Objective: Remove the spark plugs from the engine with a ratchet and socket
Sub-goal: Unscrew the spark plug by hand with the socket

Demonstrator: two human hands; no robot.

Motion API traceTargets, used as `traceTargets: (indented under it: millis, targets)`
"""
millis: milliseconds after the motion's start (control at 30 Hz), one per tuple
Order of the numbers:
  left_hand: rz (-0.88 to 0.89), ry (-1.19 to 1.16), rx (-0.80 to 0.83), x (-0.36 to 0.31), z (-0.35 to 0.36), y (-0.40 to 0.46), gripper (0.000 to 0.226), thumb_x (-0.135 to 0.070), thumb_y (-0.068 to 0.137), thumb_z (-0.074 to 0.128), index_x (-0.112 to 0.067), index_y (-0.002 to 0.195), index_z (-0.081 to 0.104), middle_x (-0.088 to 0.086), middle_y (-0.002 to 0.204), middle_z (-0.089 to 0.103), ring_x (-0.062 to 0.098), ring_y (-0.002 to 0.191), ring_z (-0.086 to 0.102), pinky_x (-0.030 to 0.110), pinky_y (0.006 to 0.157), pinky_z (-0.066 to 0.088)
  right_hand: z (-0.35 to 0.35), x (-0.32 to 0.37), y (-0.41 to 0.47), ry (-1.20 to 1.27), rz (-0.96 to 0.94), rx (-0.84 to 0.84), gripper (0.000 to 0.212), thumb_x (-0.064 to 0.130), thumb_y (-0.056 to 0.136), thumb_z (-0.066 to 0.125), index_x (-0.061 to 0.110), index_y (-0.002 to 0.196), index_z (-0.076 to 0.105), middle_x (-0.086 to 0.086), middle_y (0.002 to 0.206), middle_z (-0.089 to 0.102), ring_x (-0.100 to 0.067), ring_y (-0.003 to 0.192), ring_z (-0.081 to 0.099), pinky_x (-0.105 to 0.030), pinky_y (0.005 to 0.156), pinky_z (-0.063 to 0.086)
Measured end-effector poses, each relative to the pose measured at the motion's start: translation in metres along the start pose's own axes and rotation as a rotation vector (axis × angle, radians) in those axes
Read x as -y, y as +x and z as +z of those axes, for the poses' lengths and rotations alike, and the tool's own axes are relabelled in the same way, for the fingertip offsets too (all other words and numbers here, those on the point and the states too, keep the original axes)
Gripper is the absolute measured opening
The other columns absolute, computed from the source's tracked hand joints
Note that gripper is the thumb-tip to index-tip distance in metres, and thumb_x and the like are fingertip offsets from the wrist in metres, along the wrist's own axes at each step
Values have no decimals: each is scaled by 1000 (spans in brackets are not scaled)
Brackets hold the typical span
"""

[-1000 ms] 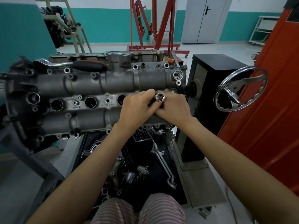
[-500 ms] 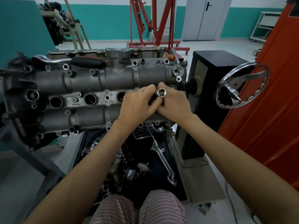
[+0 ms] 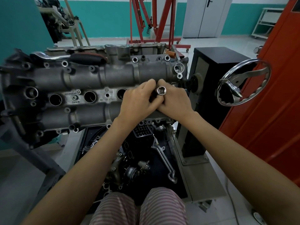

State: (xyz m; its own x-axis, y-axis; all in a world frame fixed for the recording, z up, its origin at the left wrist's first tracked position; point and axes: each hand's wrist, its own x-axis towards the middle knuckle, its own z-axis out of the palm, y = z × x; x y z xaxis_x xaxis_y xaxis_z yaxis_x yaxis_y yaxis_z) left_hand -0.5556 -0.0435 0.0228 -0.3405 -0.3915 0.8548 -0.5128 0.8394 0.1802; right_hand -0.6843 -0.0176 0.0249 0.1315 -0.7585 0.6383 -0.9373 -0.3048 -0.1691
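Both hands meet over the right end of the engine [image 3: 90, 82]. Left hand [image 3: 138, 103] and right hand [image 3: 174, 102] both curl round a socket [image 3: 161, 91], its open chrome end facing up toward the camera, shaft hidden between the fingers. Whether a plug sits in it cannot be told. Left of the hands, three open plug wells [image 3: 90, 96] in a row along the cover's middle; a fourth is hidden under the hands. Ratchet [image 3: 68, 57] with black-red grip lies on the engine's far edge, well apart from the hands. Chrome handwheel [image 3: 243, 83] to the right, beside black stand [image 3: 209, 75]. Tray [image 3: 162, 172] below holds loose parts and a bent wrench [image 3: 164, 158]. Red hoist [image 3: 152, 20] behind.
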Motion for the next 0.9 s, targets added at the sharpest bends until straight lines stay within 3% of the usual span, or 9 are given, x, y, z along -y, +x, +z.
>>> traceTargets:
  millis: [67, 167, 267, 433, 600, 767, 900]
  targets:
    - [22, 17, -2, 3, 1, -1, 33, -27, 85, 58, -10, 63, 42, -1, 50, 41, 16, 41, 37, 25, 41, 31, 1, -1, 1, -63, 14, 14, 40, 43, 84, 42, 7, 91, 58, -6, 76, 65, -24, 68, 60, -36, 56, 43]
    - [31, 10, -4, 5, 1, 0, 36, -27, 84, 62, -14, 61, 38, -7, 51, 34, 14, 41, 36, 24, 43, 30, 0, -2, 1, -32, -1, 14, 32, 39, 87, 49, 12, 96, 66, -4, 84, 69, -23, 78, 63, -40, 64, 46]
    - [34, -1, 4, 2, -1, 0, 34, -29, 85, 57, -18, 65, 32, -7, 52, 33, 14, 42, 34, 24, 43, 27, -1, -2, 0, -27, -32, -10, 30, 31, 85, 50, 5, 91, 62, -6, 79, 66, -24, 68, 61, -34, 55, 43]
    - [-27, -15, 25, -3, -3, 1, 28, -30, 83, 47, -7, 67, 42, 2, 55, 43, 21, 45, 41, 32, 41, 33, -4, 3, 0, 76, -3, -33, 23, 23, 83, 53, 2, 85, 47, 2, 66, 42, -23, 49, 45, -26, 45, 29]
    - [-3, -10, 29, 2, -2, 1, 34, -30, 88, 50, -4, 65, 48, 8, 52, 51, 28, 45, 50, 35, 42, 39, 0, 1, 0, -42, -28, -56, 48, 48, 78, 36, 7, 81, 62, -8, 67, 63, -26, 60, 59, -25, 52, 30]
    - [-9, -19, 23, 5, 0, 1, 37, -32, 89, 52, -5, 64, 49, 7, 51, 49, 27, 46, 50, 35, 44, 41, -2, 4, -1, -10, -69, -112, 44, 37, 79, 39, 2, 74, 64, -12, 64, 65, -31, 56, 61, -25, 50, 33]
    - [-2, -32, 36, 4, 0, 0, 37, -31, 89, 54, -6, 63, 47, 1, 52, 44, 24, 46, 47, 35, 45, 40, 1, 1, -1, -63, -60, -55, 32, 31, 85, 52, 1, 86, 63, -13, 75, 66, -33, 66, 61, -29, 54, 34]
